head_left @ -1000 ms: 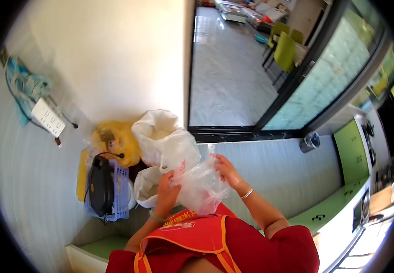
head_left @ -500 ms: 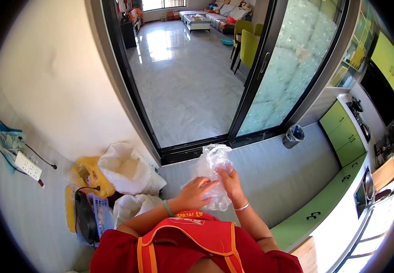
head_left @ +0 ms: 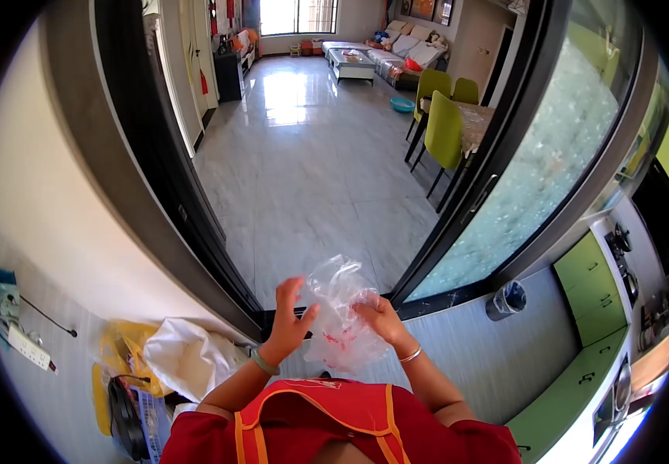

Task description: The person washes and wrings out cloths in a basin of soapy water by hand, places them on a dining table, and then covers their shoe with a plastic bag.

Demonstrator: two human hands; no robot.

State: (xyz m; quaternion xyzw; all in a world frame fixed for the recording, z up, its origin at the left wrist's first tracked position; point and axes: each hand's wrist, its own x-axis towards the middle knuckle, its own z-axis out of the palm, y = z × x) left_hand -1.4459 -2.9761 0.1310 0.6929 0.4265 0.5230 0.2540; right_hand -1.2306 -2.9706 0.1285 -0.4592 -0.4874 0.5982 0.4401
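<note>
1. Head view, the thing in hand: a crumpled, translucent plastic bag with red print (head_left: 346, 331) hangs in mid-air in front of the person's red apron with orange edging (head_left: 326, 406), close to the foot of the doorway as seen from above. Its film bunches at the top and spreads lower down, where the print shows. Whether anything lies inside cannot be told.

2. Head view, right hand (head_left: 384, 321): its fingers are closed on the bag's right side, pinching the gathered film, and they appear to carry it alone. A silver bangle (head_left: 410, 353) circles the wrist.

3. Head view, left hand (head_left: 288, 329): thumb and fingers are spread and grasp nothing. The thumb tip is just beside the bag's left edge; whether it touches cannot be told. A pale green bracelet (head_left: 265, 362) circles this wrist.

4. Head view, surroundings: to the left, an open white woven sack (head_left: 226, 358) stands beside a yellow plastic bag (head_left: 122, 344) and a lavender plastic basket (head_left: 153, 425). To the right, a grey waste bin with a dark liner (head_left: 498, 312) stands on the floor near green-fronted drawers (head_left: 558, 394), well apart from both hands.

5. Head view, judgement: the step in hand seems to be sorting out the loose film, one hand gripping and the other free. A next move on it would call for a steady right pinch and for the left fingers to find an edge of the thin, clinging plastic.
</note>
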